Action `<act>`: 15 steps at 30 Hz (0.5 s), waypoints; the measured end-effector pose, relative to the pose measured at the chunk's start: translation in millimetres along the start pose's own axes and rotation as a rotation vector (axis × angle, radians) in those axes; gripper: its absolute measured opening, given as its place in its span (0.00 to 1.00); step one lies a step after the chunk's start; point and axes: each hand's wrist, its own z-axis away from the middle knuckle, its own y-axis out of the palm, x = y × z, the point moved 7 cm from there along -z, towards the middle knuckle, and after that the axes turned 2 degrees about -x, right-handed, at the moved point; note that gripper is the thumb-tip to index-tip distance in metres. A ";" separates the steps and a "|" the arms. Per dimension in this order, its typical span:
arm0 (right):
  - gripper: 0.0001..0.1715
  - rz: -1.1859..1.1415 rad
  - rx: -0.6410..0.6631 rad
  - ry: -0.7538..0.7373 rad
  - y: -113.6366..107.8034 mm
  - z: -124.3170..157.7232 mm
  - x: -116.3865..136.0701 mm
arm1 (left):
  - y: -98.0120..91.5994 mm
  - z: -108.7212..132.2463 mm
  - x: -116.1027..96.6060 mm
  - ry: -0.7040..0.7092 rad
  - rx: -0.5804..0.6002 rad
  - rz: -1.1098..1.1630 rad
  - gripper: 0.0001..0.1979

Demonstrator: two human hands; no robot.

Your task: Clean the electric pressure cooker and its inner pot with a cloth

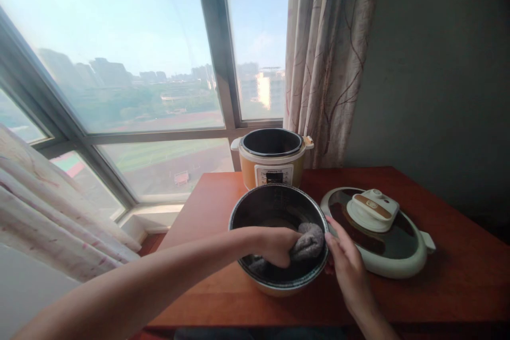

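Observation:
My left hand [277,247] reaches into a dark-lined inner pot [279,291], its fingers closed on a grey cloth [309,241]. The cloth lies against the inside wall on the pot's right side. From the right, my right hand [346,257] grips the pot's rim, thumb near the top edge and the other fingers mostly hidden behind the wall. Just behind the pot stands an electric pressure cooker body [249,169], uncovered, with a control panel on its front. Whether the pot's base rests fully on the table cannot be seen.
A large round lid [402,268] with a white and brown handle lies to the right on the reddish-brown table [450,297]. Behind the table are a window [159,90] and a patterned curtain [326,64]. Another curtain [59,207] hangs at the left.

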 end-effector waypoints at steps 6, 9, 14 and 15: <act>0.48 -0.014 0.013 0.018 1.3 1.0 2.4 | -8.0 22.4 -6.4 0.047 0.296 -0.532 0.15; 0.48 -0.023 0.017 0.035 1.4 1.0 0.8 | -8.8 24.2 -2.3 0.013 0.317 -0.473 0.14; 0.48 0.035 -0.012 0.035 -2.6 -0.6 -0.8 | -0.7 17.4 17.1 -0.101 0.318 -0.203 0.12; 0.48 0.042 -0.016 0.032 -3.6 -0.7 -1.1 | 1.4 15.4 22.0 -0.155 0.303 -0.125 0.11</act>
